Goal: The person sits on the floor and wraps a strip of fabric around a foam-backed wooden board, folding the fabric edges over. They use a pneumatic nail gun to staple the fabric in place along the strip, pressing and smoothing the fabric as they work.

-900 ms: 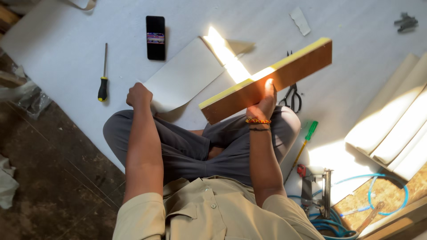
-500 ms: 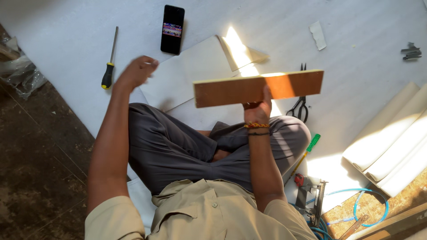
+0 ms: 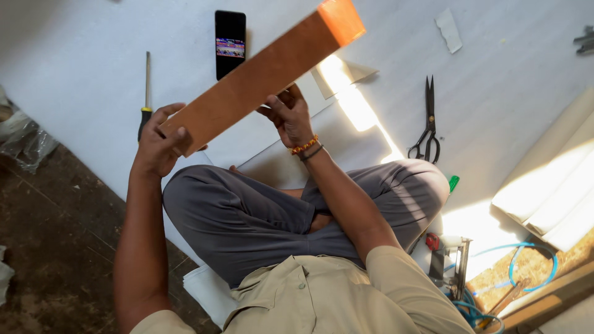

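A long brown board [image 3: 263,74] is held up in the air by 2 hands above crossed legs.

The lower end is gripped by the left hand [image 3: 158,145], fingers wrapped over its edge; the middle is pinched from beneath by the right hand [image 3: 289,116]. The board is tilted, its far end raised. On the white sheet [image 3: 507,93] lie a phone [image 3: 229,43], a screwdriver [image 3: 146,93] and black scissors [image 3: 427,120].

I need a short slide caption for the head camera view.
Seated cross-legged, a person holds a brown board with left hand and right hand.
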